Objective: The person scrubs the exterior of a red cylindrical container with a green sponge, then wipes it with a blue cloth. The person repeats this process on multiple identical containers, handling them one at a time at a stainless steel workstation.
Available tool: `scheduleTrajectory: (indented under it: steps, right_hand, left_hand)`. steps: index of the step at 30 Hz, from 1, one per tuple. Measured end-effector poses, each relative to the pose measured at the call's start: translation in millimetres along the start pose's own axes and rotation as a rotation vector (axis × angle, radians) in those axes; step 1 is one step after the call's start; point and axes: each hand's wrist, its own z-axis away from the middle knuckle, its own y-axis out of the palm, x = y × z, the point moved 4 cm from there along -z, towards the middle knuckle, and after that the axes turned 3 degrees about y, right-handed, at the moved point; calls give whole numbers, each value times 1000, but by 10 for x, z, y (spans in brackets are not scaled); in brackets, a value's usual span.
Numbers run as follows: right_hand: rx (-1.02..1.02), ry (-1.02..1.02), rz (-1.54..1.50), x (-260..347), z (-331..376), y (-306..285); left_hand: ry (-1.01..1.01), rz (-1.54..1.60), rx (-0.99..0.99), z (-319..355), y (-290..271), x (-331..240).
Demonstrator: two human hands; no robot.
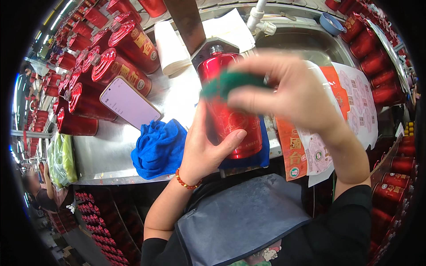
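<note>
A shiny red bottle (246,142) with a bare metal-grey neck lies or leans at the middle of the bench, its bottom end toward me. My left hand (208,148) is wrapped round its lower left side, thumb across the front. A green cloth or pad (242,83), smeared by motion, is pinched in my right hand (293,91) and pressed against the bottle's upper part. Dark blue cloth (265,153) shows beneath the bottle. Left of my left wrist, a crumpled blue cloth (159,148) rests on the metal bench (104,162).
Several red bottles (133,44) crowd the left, beside a lit phone (128,104) and folded white paper (171,48). On the right lie orange and white printed sheets (293,150). Behind are a sink (301,37) and white pipe (256,17). Another person (49,195) is at far left.
</note>
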Motion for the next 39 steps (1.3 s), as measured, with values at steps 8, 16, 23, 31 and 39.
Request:
scheduleTrajectory:
  steps: [8, 16, 23, 31, 39]
  right_hand:
    - [-198, 285, -479, -614, 687, 141]
    - [-271, 426, -337, -876, 753, 60]
    - [-339, 299, -141, -762, 688, -155]
    - [-87, -389, 305, 84, 1190, 390]
    - [-147, -396, 524, 259, 1050, 397]
  left_hand:
    - [-15, 51, -26, 23, 46, -15]
    - [-24, 61, -15, 34, 32, -11]
    - [174, -244, 179, 109, -143, 39]
    - [203, -456, 52, 174, -102, 141]
    - [358, -772, -88, 221, -8, -104]
